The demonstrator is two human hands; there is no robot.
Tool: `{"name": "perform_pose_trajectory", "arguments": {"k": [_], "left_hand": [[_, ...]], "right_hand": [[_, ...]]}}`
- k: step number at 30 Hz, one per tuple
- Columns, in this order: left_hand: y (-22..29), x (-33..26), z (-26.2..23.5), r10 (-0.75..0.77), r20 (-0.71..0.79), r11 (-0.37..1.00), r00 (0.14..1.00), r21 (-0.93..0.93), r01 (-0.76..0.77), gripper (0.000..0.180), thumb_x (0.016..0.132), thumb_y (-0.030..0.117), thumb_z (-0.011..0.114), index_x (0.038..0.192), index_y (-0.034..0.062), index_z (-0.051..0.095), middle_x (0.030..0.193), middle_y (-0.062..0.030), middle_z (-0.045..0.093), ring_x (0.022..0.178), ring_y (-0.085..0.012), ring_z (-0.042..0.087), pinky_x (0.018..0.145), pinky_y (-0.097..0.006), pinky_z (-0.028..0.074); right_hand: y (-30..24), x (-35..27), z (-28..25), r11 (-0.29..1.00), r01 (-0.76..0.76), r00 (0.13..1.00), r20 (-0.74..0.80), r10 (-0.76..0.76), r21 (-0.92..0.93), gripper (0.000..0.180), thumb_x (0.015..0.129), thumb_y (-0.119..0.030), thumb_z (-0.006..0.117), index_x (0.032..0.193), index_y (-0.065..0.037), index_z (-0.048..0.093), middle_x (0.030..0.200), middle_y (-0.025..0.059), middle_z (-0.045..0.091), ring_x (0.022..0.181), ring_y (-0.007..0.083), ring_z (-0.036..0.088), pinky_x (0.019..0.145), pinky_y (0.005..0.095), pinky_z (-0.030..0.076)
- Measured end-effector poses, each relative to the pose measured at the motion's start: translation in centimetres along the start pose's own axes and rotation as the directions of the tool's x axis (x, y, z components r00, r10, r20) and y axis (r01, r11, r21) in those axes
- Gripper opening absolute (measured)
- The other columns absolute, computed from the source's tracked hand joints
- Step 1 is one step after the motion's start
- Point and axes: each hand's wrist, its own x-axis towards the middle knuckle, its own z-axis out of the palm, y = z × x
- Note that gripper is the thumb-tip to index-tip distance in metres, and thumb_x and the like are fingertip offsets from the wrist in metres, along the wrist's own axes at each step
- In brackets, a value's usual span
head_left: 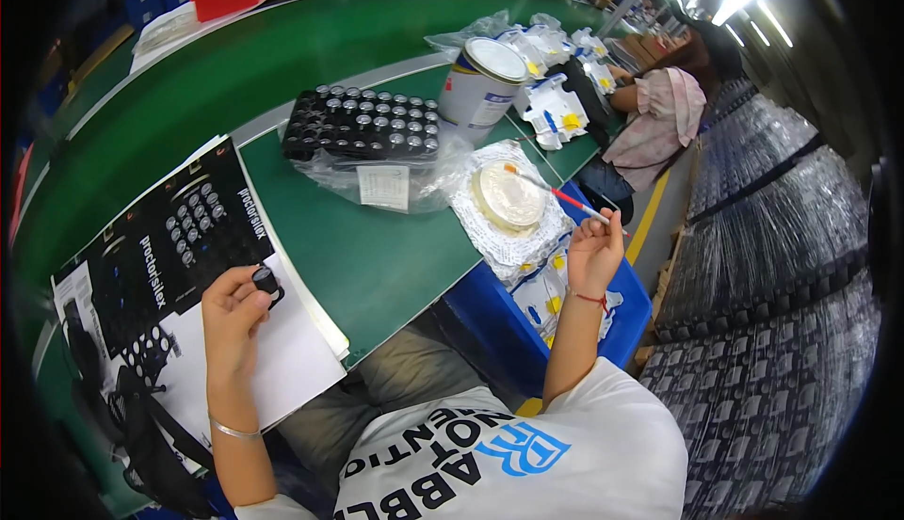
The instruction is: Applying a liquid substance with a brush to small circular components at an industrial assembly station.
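Small black knob-like part, round, rim jutting at near right side: pinched in left fingers, raised above near left of worktop. Knob-like part smooth, dark all over. Slim brush, red and white shaft, orange tip: rear end gripped in right fingers, shaft slanting toward far left. Tip over shallow round dish, pale contents; contact unclear. Dish flat, right side of worktop.

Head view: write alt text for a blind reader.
A person's left hand holds a small black part over printed sheets; the right hand holds a red-and-white stick, its tip over a round pale dish. The green bench also bears a can and a black tray of round parts.
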Motion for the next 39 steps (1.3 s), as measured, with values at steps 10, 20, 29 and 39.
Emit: {"name": "perform_pose_trajectory", "arguments": {"k": [10,20,29,39], "left_hand": [[0.2,0.4,0.2,-0.041,0.085,0.993,0.996,-0.106,0.05,0.016,0.071,0.0,0.065,0.084,0.0031,0.056,0.074,-0.0015,0.061,0.063,-0.0044,0.054,0.052,-0.016,0.038],[0.3,0.3,-0.4,-0.027,0.134,0.99,0.991,-0.136,0.045,0.014,0.072,0.005,0.068,0.082,0.0021,0.059,0.071,-0.0035,0.063,0.058,-0.0039,0.051,0.051,-0.016,0.038],[0.0,0.5,-0.5,-0.008,0.14,0.987,0.99,-0.157,0.03,0.014,0.072,0.004,0.068,0.082,0.0013,0.06,0.07,-0.0042,0.063,0.055,-0.0045,0.051,0.049,-0.016,0.038],[0.2,0.3,-0.5,-0.028,0.176,0.968,0.984,-0.241,0.07,0.014,0.072,0.004,0.067,0.083,0.0007,0.06,0.072,-0.0051,0.062,0.056,-0.0047,0.048,0.049,-0.016,0.036]], "right_hand": [[4.9,-7.7,7.0,0.999,0.023,0.868,0.496,-0.009,-0.022,0.017,0.091,-0.02,0.04,0.085,-0.005,0.044,0.069,0.0061,0.046,0.067,0.0141,0.041,0.067,0.0256,0.034],[6.5,-9.9,9.2,0.966,0.207,0.729,0.682,-0.045,-0.157,0.02,0.09,-0.023,0.043,0.083,-0.004,0.044,0.069,0.01,0.048,0.064,0.0169,0.043,0.061,0.0287,0.034],[6.8,-9.8,9.1,0.95,0.245,0.698,0.715,-0.035,-0.193,0.02,0.089,-0.022,0.044,0.083,-0.003,0.044,0.07,0.0112,0.05,0.064,0.0173,0.044,0.06,0.0276,0.035],[7.1,-9.7,9.1,0.94,0.274,0.694,0.719,-0.045,-0.205,0.018,0.089,-0.019,0.043,0.084,-0.002,0.045,0.069,0.0119,0.05,0.063,0.0173,0.045,0.058,0.027,0.036]]}}
